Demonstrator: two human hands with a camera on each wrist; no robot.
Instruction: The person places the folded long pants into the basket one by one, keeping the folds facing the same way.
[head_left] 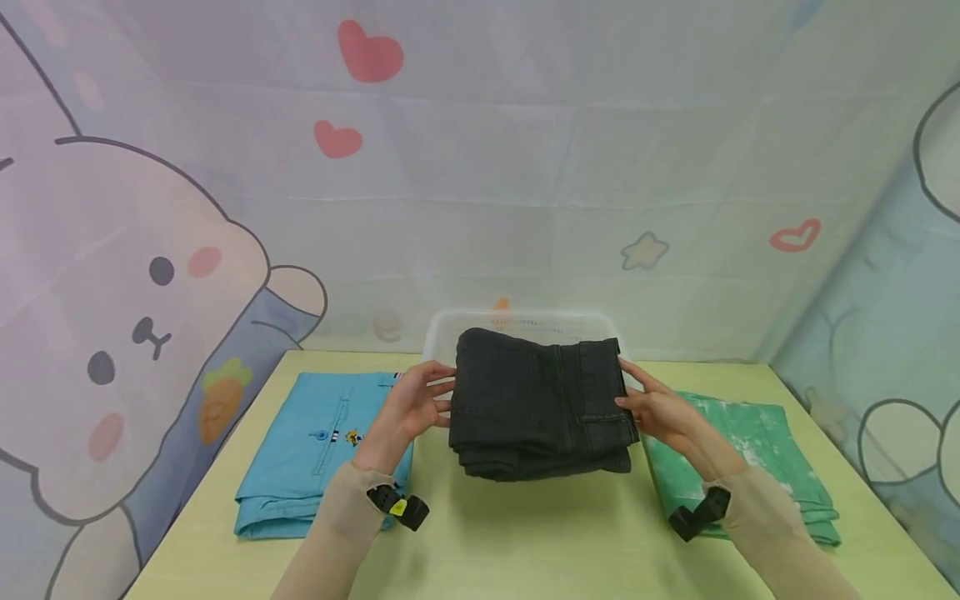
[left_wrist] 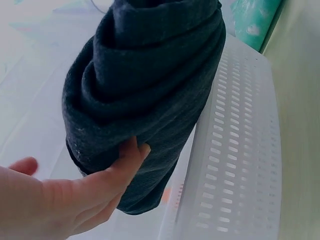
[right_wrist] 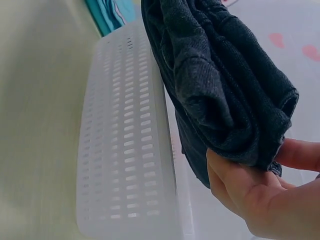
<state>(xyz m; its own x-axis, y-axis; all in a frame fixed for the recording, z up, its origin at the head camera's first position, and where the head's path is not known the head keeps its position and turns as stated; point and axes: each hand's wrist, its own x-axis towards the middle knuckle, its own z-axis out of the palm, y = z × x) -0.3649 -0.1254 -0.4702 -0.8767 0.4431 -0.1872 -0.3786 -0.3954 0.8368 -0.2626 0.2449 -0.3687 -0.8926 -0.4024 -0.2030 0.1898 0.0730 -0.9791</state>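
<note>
A folded pair of black jeans point(head_left: 517, 400) hangs between both hands above the table, in front of the white basket point(head_left: 450, 321). At its left end, my left hand point(head_left: 412, 400) touches the cloth with spread, fairly straight fingers. The left wrist view shows the fingertips against the folded dark layers point(left_wrist: 150, 75), with the thumb standing apart. My right hand point(head_left: 663, 408) pinches the right end. In the right wrist view its thumb and fingers lie on either side of the jeans' lower corner point(right_wrist: 245, 145).
Folded blue trousers point(head_left: 300, 442) lie on the table's left side, beneath the left forearm. Green folded cloth with pale patches point(head_left: 780, 467) lies on the right. The basket's perforated wall point(left_wrist: 225, 165) faces the table front point(head_left: 525, 550). A printed curtain point(head_left: 562, 167) hangs behind.
</note>
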